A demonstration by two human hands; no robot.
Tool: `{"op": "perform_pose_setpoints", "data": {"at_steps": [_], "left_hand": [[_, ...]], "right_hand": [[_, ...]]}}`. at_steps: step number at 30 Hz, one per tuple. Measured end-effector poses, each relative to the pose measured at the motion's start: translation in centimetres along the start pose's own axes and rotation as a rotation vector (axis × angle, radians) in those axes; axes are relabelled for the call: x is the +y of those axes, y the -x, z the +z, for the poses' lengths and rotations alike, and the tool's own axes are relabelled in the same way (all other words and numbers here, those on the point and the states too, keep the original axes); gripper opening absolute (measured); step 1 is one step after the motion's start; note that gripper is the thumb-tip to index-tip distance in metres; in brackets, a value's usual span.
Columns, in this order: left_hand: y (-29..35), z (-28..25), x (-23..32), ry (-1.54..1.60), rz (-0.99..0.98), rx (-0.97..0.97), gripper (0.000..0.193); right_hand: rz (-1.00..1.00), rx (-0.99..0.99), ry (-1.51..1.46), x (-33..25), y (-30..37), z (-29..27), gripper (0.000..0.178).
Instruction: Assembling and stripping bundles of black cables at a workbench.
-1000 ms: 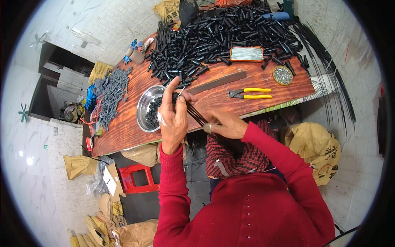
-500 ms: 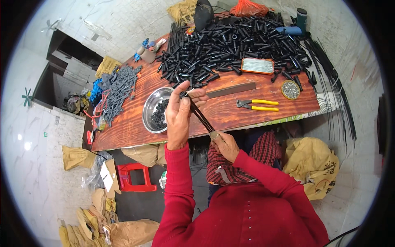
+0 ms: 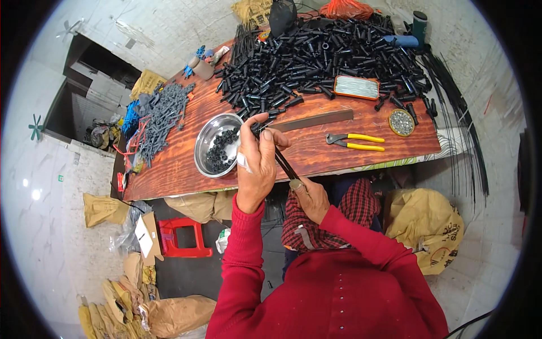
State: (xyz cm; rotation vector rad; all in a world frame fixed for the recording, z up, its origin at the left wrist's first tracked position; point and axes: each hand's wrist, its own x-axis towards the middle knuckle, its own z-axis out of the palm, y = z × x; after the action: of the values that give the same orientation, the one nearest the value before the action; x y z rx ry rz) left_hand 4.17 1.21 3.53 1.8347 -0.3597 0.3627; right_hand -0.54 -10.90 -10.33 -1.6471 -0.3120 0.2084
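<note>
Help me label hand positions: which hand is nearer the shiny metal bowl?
Left. The left hand is just right of the shiny metal bowl, overlapping its edge in this view; the right hand is farther away, lower and to the right.

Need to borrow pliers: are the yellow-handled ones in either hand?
No, the yellow-handled pliers lie on the table, apart from the left hand and right hand.

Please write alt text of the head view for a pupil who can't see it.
A bare left hand and right hand hold thin black rods at the near edge of a reddish wood-grain table. On it are a metal bowl of small black parts, yellow-handled pliers and a heap of black tubes.
</note>
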Motion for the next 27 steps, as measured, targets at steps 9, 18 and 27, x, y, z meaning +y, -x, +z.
{"op": "perform_pose_setpoints", "data": {"at_steps": [9,18,27], "left_hand": [[-0.3,0.3,-0.1,-0.101,0.014,0.015,0.028],[0.4,1.2,2.0,0.065,0.000,-0.116,0.031],[-0.7,1.5,0.7,0.677,-0.054,-0.366,0.044]], "right_hand": [[-0.082,-0.061,-0.175,1.1,-0.3,-0.4,0.062],[-0.136,-0.221,-0.525,-2.7,-1.2,-2.6,0.058],[-0.153,-0.253,-0.634,-1.2,-0.9,-3.3,0.053]]}}
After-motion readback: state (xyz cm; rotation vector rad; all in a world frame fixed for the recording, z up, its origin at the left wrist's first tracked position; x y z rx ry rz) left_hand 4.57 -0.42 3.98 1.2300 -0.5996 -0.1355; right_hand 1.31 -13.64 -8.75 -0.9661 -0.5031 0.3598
